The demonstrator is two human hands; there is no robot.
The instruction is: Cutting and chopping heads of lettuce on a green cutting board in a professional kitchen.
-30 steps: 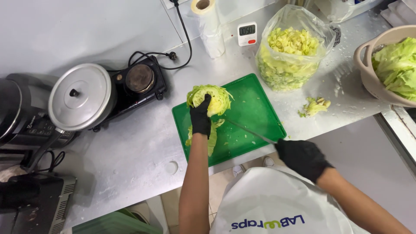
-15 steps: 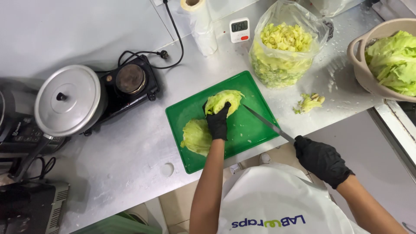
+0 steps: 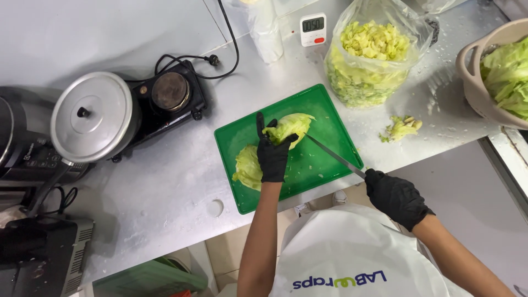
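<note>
My left hand [image 3: 272, 151], in a black glove, grips a piece of pale green lettuce [image 3: 291, 127] on the green cutting board [image 3: 330, 118]. A second lettuce piece [image 3: 247, 168] lies on the board just left of that hand. My right hand [image 3: 395, 197], also gloved, holds a long knife [image 3: 334, 157] by its handle. The blade angles up and left, and its tip reaches the lettuce piece that the left hand holds.
A clear bag of chopped lettuce [image 3: 371, 55] stands behind the board. A beige bowl of lettuce leaves [image 3: 503, 77] sits at the right, with scraps [image 3: 401, 127] nearby. A digital timer [image 3: 313, 28], a hot plate [image 3: 170, 102] and a lidded pot [image 3: 93, 116] are further left.
The lettuce head has been split in two; one piece now lies to the left. My left hand holds the other piece and the knife tip has come against it.
</note>
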